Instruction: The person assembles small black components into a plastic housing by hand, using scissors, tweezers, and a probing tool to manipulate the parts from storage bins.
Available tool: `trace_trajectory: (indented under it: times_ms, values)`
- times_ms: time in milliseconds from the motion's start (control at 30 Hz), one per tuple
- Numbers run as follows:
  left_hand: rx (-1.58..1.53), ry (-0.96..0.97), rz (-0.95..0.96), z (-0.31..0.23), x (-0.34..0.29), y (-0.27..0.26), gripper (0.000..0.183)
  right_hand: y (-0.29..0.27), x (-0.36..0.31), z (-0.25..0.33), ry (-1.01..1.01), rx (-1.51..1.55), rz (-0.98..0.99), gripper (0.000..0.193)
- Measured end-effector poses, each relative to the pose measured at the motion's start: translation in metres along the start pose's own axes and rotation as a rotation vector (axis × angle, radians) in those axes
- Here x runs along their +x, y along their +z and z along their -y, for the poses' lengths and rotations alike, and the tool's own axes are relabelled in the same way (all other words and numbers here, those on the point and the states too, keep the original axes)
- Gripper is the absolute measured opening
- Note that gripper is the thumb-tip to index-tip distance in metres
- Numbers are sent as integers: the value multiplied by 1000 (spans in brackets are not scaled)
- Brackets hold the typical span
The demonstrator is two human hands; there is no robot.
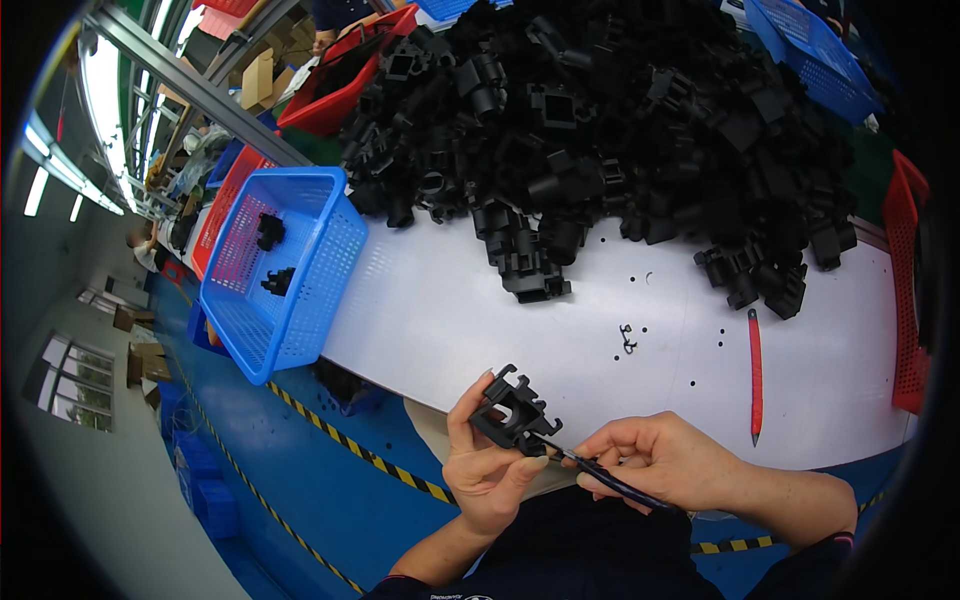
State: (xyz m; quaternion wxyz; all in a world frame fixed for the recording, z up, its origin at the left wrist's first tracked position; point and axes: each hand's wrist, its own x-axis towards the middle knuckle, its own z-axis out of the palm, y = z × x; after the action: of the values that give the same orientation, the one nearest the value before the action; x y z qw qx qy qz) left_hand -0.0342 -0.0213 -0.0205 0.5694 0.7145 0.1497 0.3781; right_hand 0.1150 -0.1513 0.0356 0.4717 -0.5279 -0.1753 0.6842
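Dark shirt is filling the bottom centre of the frame. Just above it, left hand is holding a black plastic part, grip closed around its lower left; right hand is pinching a dark-handled tool, grip narrow, metal tip meeting the part's lower right. Red pencil is lying on the white tabletop, right of frame. Heap of black parts is covering upper centre; blue basket, left, is holding two more.
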Motion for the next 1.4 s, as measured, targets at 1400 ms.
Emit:
trace_trajectory:
  times_ms: [1400]
  values:
    - [-61, -42, 44, 11, -1, -8, 16, -17, 1, -35, 23, 350, 194, 35]
